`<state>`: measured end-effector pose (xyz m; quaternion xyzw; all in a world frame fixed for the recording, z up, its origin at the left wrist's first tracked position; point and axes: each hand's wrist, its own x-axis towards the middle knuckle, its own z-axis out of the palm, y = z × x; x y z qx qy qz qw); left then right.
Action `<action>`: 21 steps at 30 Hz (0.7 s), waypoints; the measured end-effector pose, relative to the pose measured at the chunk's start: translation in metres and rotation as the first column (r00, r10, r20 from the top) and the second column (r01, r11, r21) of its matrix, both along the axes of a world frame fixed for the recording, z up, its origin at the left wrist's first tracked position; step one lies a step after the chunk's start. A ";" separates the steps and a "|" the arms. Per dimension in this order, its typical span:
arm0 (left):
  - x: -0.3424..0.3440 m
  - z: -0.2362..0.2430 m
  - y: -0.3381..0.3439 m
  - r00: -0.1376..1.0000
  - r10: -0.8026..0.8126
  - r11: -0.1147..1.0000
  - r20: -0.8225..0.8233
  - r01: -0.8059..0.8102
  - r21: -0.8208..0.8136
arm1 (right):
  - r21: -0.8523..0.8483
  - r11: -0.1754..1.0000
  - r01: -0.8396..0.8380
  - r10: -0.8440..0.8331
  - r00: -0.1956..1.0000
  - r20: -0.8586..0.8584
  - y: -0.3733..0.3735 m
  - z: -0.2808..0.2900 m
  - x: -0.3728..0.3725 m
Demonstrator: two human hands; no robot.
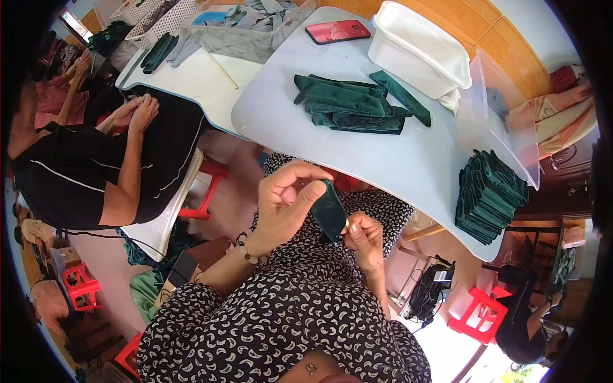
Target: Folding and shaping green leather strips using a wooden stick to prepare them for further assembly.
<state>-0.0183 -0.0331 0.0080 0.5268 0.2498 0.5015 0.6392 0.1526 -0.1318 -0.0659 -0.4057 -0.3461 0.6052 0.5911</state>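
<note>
A dark green velvet fabric piece (328, 212), long and narrow, is held up above my lap. My left hand (287, 199) pinches its upper end between thumb and fingers. At its lower right edge my right hand (366, 237) is closed, thumb against fingers, gripping that edge. A small pale tip shows by the right fingertips; I cannot tell what it is. Beyond my hands, a loose pile of similar green velvet pieces (348, 102) lies on the pale table (281, 121), with a single velvet strip (402, 97) slanting beside it.
Neatly stacked velvet pieces (490, 198) stand at the table's right end, near a clear plastic bin (495, 121). A white tub (418, 54) and a red phone (337, 32) are at the back. Left, a co-worker in black (70, 166) sits by another table with a thin stick (220, 69).
</note>
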 end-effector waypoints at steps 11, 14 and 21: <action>-0.001 0.009 -0.005 0.984 0.162 0.968 -0.074 -0.144 0.206 | 0.005 0.958 0.287 -0.284 0.947 0.148 -0.017 -0.005 0.060; 0.004 0.013 -0.007 0.989 0.090 0.984 -0.119 -0.070 0.163 | 0.163 0.940 0.300 -0.316 0.945 0.081 0.006 0.023 0.038; 0.013 0.014 -0.009 0.981 -0.019 0.985 -0.191 0.051 0.164 | 0.254 0.965 0.064 -0.091 0.991 0.097 0.038 0.066 0.008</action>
